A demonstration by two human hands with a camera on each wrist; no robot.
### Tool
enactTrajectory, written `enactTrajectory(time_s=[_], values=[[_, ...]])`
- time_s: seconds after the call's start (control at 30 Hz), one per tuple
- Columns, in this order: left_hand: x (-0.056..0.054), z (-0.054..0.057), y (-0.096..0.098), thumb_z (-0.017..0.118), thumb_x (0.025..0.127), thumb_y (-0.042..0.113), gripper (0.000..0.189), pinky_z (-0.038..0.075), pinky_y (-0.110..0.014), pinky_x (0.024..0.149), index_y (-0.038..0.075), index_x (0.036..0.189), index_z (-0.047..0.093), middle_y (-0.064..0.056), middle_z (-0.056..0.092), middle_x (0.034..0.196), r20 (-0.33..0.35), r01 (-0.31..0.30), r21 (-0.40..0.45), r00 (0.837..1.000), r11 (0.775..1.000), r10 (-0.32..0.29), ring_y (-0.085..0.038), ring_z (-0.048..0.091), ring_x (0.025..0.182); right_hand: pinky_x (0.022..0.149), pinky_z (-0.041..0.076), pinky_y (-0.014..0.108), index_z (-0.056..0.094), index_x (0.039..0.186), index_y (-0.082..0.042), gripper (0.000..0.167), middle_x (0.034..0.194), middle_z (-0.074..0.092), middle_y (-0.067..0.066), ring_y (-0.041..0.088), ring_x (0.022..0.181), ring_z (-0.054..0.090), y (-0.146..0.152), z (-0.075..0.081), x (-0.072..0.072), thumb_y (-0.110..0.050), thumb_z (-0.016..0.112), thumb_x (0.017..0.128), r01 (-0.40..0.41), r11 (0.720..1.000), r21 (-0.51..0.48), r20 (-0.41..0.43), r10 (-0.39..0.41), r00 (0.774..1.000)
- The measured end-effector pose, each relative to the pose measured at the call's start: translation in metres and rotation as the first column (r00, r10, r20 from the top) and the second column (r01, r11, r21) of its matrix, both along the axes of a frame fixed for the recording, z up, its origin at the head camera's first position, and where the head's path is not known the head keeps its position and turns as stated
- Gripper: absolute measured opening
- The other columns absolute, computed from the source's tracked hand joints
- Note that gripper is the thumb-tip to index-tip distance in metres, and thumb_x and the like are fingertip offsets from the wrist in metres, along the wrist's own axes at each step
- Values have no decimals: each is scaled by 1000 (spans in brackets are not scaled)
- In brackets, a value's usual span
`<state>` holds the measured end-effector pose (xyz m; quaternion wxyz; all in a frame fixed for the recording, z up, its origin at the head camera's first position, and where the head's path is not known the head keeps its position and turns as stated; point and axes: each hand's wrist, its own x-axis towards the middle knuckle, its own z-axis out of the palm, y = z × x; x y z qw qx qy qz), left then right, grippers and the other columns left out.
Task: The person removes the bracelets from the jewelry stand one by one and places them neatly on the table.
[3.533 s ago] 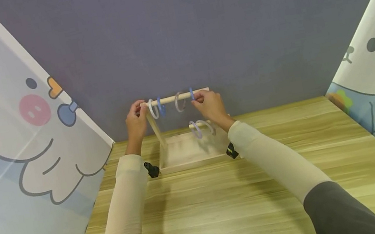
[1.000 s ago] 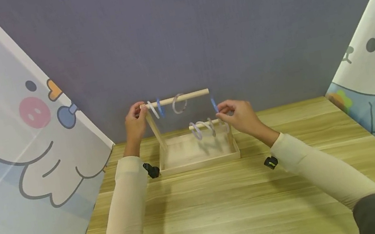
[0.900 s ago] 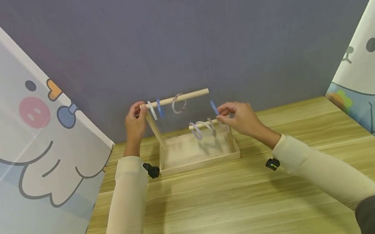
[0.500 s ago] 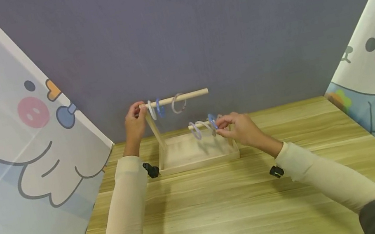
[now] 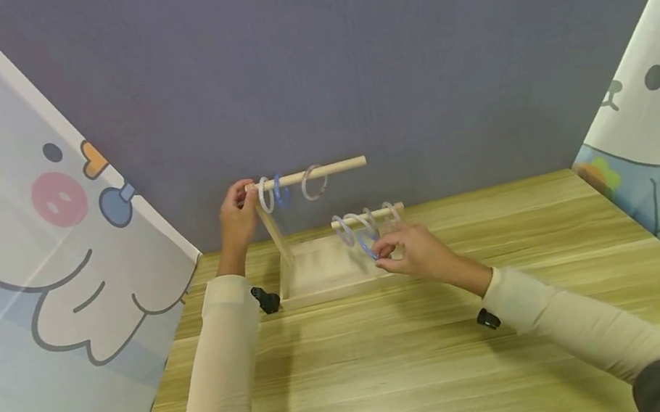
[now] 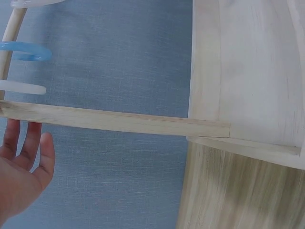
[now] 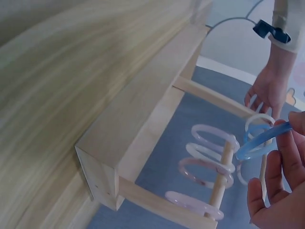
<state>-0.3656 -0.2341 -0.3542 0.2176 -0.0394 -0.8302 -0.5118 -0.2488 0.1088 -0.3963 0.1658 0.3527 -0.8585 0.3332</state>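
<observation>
A wooden bangle rack (image 5: 276, 234) stands at the back of the table, with a tray base, a tall upper bar and a shorter lower bar. At the top of its left post, my left hand (image 5: 237, 220) grips the joint between thumb and fingers. My right hand (image 5: 419, 253) pinches a blue bangle (image 7: 259, 140), held off the bars in front of the lower one. Still on the upper bar (image 5: 343, 165) hang a white bangle (image 5: 261, 200), another blue bangle (image 5: 277, 191) and a greyish bangle (image 5: 304, 187). Several pale bangles hang on the lower bar (image 5: 380, 212).
Behind the rack rises a grey-blue cloth wall (image 5: 413, 73). Cartoon-printed panels flank the table (image 5: 365, 369) on the left and right. A black wrist camera (image 5: 266, 299) sits below the left wrist, and a second black wrist camera (image 5: 488, 319) below the right.
My right hand has drawn the blue bangle off the upper bar's right end and carried it down in front of the lower bar. The left hand stays on the post.
</observation>
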Motion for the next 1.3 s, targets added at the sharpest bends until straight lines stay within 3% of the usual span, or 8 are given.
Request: enactTrajectory(time_s=[0.27, 0.37, 0.5, 0.57, 0.77, 0.97, 1.13, 1.3], values=[[0, 0, -1, 58, 104, 34, 36, 47, -23, 76, 11, 132, 62, -20, 69, 125, -19, -8, 9, 1000, 1000, 8, -30, 65, 106, 70, 51, 28, 80, 92, -16, 12, 82, 78, -7, 14, 78, 63, -6, -13, 2, -16, 85, 82, -122, 979, 163, -106, 140, 984], [-2, -1, -1, 57, 105, 34, 36, 47, -22, 76, 12, 132, 63, -20, 70, 124, -25, -12, -5, 1000, 1000, 12, -30, 65, 106, 79, 50, 33, 80, 92, -18, 12, 81, 77, -10, 10, 77, 62, -7, -18, 3, -18, 85, 82, -137, 968, 211, -131, 167, 977], [-2, -1, -2, 58, 105, 29, 33, 47, -23, 76, 10, 131, 63, -22, 69, 124, -34, -2, 7, 999, 1000, 3, -32, 65, 105, 81, 49, 30, 80, 94, -18, 13, 81, 77, -11, 9, 77, 61, -10, -26, 6, -18, 85, 82, -166, 957, 237, -97, 193, 976], [-3, -1, -2, 58, 104, 27, 32, 47, -23, 76, 10, 131, 63, -22, 69, 124, -36, 1, 15, 999, 1000, 0, -32, 65, 106, 71, 48, 24, 80, 94, -18, 13, 80, 77, -12, 9, 77, 60, -11, -30, 8, -17, 85, 82, -185, 952, 243, -80, 210, 974], [-2, -1, -1, 58, 104, 28, 32, 47, -22, 76, 10, 131, 62, -22, 70, 124, -34, -1, 12, 999, 1000, 2, -32, 65, 106, 76, 49, 27, 80, 90, -22, 11, 79, 76, -16, 7, 75, 63, -17, -41, 13, -19, 86, 81, -202, 932, 300, -107, 244, 964], [-2, 0, 0, 59, 104, 29, 32, 47, -21, 76, 11, 130, 63, -21, 69, 125, -28, 3, 25, 1000, 1000, -2, -32, 65, 108, 79, 45, 28, 80, 96, -23, 13, 85, 77, -16, 9, 78, 61, -21, -50, 17, -24, 85, 84, -234, 899, 372, -13, 257, 966], [-2, 0, 0, 58, 105, 31, 34, 47, -19, 76, 11, 131, 63, -19, 69, 126, -18, 1, 20, 1000, 1000, -1, -22, 64, 105, 81, 44, 28, 79, 96, -25, 12, 86, 77, -16, 8, 81, 62, -24, -54, 19, -26, 84, 85, -238, 878, 416, 2, 260, 966], [0, 1, 0, 57, 105, 32, 37, 48, -20, 73, 12, 136, 61, -19, 67, 129, 17, 45, 79, 999, 996, -46, -12, 58, 94, 79, 47, 29, 77, 91, -26, 6, 82, 75, -17, 5, 80, 60, -25, -57, 20, -27, 82, 87, -251, 864, 437, -2, 280, 960]])
